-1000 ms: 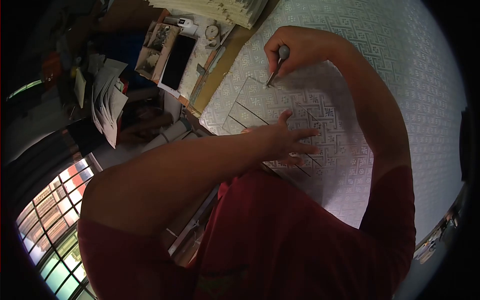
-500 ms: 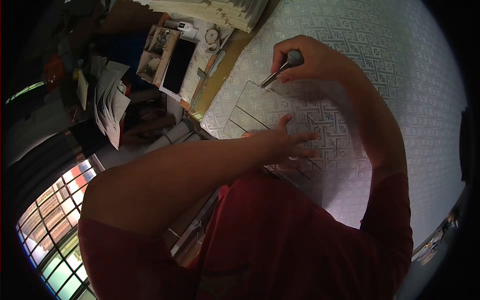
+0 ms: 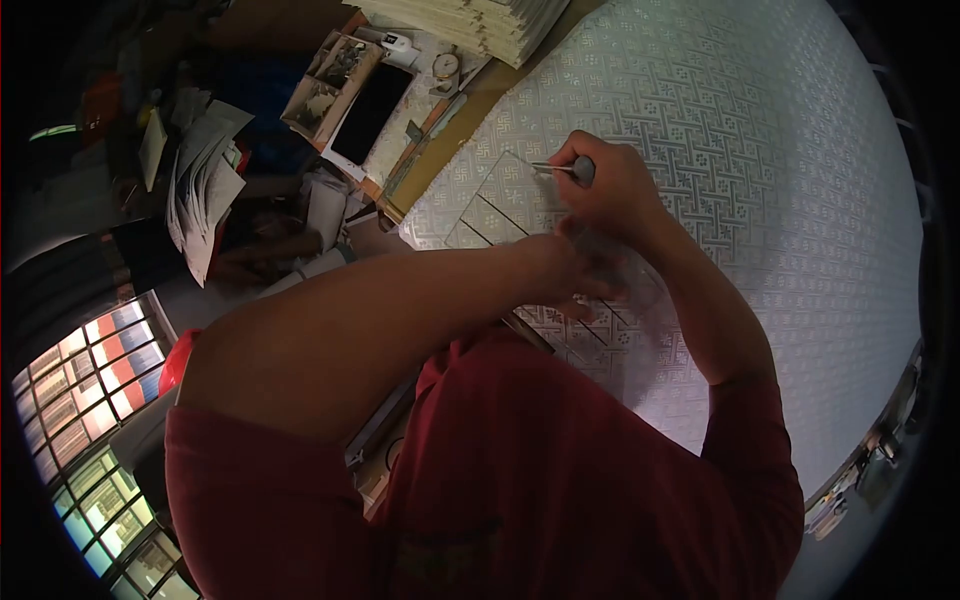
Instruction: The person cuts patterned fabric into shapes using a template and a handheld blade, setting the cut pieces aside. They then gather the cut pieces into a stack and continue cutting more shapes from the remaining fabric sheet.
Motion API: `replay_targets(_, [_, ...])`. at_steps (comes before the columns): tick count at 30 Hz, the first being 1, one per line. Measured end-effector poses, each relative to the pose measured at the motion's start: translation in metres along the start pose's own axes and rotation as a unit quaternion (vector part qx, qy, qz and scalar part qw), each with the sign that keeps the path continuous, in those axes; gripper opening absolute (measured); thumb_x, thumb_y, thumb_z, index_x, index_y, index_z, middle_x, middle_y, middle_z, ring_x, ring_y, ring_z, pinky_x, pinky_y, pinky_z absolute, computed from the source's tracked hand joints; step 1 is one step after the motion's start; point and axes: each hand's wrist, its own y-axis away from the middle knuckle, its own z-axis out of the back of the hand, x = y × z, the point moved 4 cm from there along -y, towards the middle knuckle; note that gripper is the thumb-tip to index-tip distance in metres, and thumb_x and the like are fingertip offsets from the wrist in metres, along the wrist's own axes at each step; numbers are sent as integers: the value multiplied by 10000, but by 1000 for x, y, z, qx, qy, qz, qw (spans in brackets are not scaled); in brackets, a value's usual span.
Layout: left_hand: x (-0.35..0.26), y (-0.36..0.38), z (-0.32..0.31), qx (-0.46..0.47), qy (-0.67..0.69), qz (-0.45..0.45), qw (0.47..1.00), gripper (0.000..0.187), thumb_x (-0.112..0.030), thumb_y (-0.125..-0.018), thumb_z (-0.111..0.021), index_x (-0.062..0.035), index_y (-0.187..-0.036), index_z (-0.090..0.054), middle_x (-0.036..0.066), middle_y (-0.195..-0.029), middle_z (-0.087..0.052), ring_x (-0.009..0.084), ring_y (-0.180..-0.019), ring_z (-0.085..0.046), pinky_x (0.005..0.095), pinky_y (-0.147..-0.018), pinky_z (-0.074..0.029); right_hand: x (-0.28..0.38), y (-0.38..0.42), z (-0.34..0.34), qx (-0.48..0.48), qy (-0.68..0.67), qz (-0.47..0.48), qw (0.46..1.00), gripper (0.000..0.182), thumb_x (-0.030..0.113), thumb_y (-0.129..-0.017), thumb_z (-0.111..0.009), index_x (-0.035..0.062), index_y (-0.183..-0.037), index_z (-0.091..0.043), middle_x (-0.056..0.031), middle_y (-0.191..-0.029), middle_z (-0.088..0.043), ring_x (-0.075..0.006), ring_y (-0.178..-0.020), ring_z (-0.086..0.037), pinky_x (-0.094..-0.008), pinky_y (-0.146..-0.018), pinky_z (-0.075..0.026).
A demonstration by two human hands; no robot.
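Observation:
My right hand (image 3: 615,190) is closed around an awl-like tool (image 3: 583,170) with a dark rounded handle and a slim metal shaft. Its tip points left, close to the upper corner of a clear flat sheet (image 3: 482,215) marked with dark straight lines. Over the sheet's lower part lies my left hand (image 3: 575,272), fingers apart and somewhat blurred, partly covering the lines. Beneath both is a pale surface (image 3: 700,130) with a silvery lattice and flower pattern.
A stack of pale sheets (image 3: 490,25) stands at the top. Left of it are a sectioned box (image 3: 330,85), a black-screened phone (image 3: 372,112) and a small round dial gauge (image 3: 445,68). Loose papers (image 3: 207,180) hang further left, above a barred window (image 3: 100,390).
My right hand has moved down, and the tool has swung from a slant to nearly level. The left hand has shifted slightly up, its fingers now blurred. The whole view has tilted a little.

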Motion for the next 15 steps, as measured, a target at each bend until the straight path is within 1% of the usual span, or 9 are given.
replay_targets(1, [0,2,1,-15,7,-5,1000,628,-676,-1018,-377,-462,-1606,-314,53,-1672,-352,288,-1362,-573,631,-1189,-301,1,3,-4,1,2,1,1000,151,146,-835,-739,67,-956,-693,-141,-817,-736,-332,-741,-725,-414,-671,-560])
replay_targets(3, [1,0,0,-16,17,-11,1000,643,-679,-1009,-396,-453,-1606,-320,58,-1661,-369,293,-1364,-566,609,-1188,-318,1,7,-6,-44,-22,-5,999,153,157,-851,-756,70,-958,-689,-133,-846,-746,-342,-778,-737,-415,-687,-566])
replay_targets(5, [3,-4,-4,-16,28,-16,999,658,-682,-1000,-416,-444,-1607,-326,62,-1650,-386,298,-1365,-560,587,-1186,-335,-4,12,-12,-61,-30,-2,998,149,161,-864,-759,69,-958,-688,-127,-859,-749,-343,-788,-739,-410,-696,-569])
replay_targets(7, [5,-5,-8,19,80,-11,997,649,-699,-985,-421,-486,-1592,-333,10,-1720,-269,269,-1533,-358,738,-1182,-120,-6,12,-17,-79,-40,-2,996,146,164,-877,-762,68,-959,-687,-122,-872,-752,-344,-798,-741,-404,-705,-571])
replay_targets(8, [5,-5,-9,20,80,-11,997,649,-699,-985,-421,-486,-1592,-333,10,-1720,-269,269,-1533,-358,738,-1182,-120,-6,9,-21,-73,-54,-7,996,143,164,-886,-759,66,-960,-685,-119,-881,-753,-341,-807,-742,-401,-709,-572])
replay_targets(10, [6,-8,-12,-8,83,-17,996,660,-688,-970,-464,-477,-1586,-359,17,-1690,-333,268,-1539,-335,719,-1191,-121,-4,3,-25,-68,-67,-14,995,140,163,-895,-757,64,-961,-682,-117,-891,-754,-339,-816,-743,-397,-713,-574])
replay_targets(13, [8,-9,-15,-45,107,-43,992,659,-677,-961,-497,-474,-1578,-383,32,-1661,-381,274,-1528,-348,716,-1191,-128,-3,-7,-30,-70,-68,11,995,144,158,-901,-759,58,-967,-680,-118,-889,-752,-333,-826,-744,-386,-726,-575])
replay_targets(14, [8,-8,-18,-46,109,-42,992,659,-677,-961,-497,-474,-1578,-383,32,-1661,-381,274,-1528,-348,716,-1191,-128,-7,-8,-32,-66,-69,15,995,140,140,-908,-760,49,-983,-684,-107,-908,-753,-272,-841,-741,-357,-755,-570])
replay_targets(15, [6,-6,-15,-59,64,-39,995,665,-679,-974,-466,-443,-1589,-374,25,-1638,-410,289,-1491,-399,673,-1192,-205,-9,-9,-33,-62,-70,20,995,138,122,-916,-761,40,-998,-688,-95,-927,-755,-211,-857,-738,-329,-783,-565])
